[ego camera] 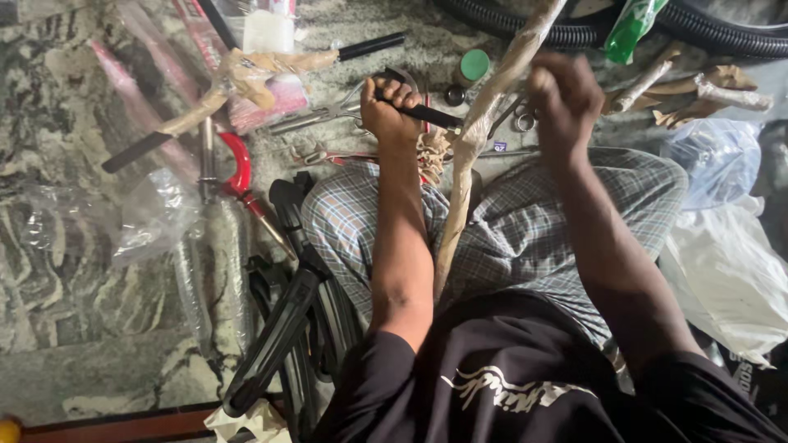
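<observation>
I sit on a marbled floor [74,271] with a long rod wrapped in brown paper [472,139] rising between my knees. My left hand [390,102] is closed around a black-handled tool [435,115] whose tip meets the wrapped rod about halfway up. My right hand [562,94] is a fist beside the upper part of the rod; what it grips is hidden by the fingers. Torn brown paper bunches at the rod near the tool.
A paper-wrapped handlebar with black grips [246,78], a red part [238,168], pliers [316,115], clear plastic wrap [148,217] and black bicycle parts [283,328] lie at left. A green-capped bottle [474,66], black hoses [722,37] and white plastic bags [730,271] lie ahead and right.
</observation>
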